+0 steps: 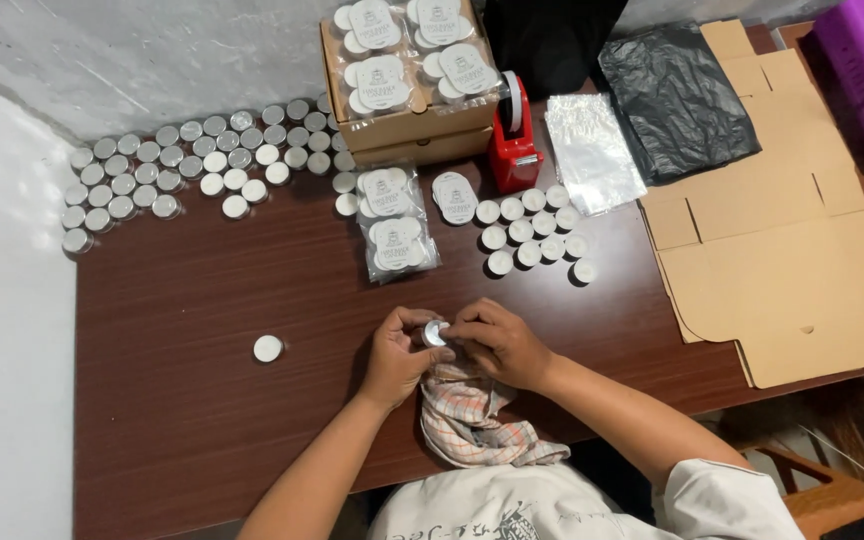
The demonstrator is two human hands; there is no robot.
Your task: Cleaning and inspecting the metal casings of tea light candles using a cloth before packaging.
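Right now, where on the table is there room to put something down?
Bare wood lies left of the left hand, around the lone tealight, below the tealight rows. A smaller patch sits between the right hand and the flat cardboard. The back edge by the box is crowded.

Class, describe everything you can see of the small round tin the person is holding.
The small round tin looks like shiny silver metal, a shallow disc much like the many tins massed at the table's far left. It is tilted, one bright face turned up toward the camera. The left hand and right hand pinch it between their fingertips, just above a checked cloth at the table's near edge. Its contents are hidden.
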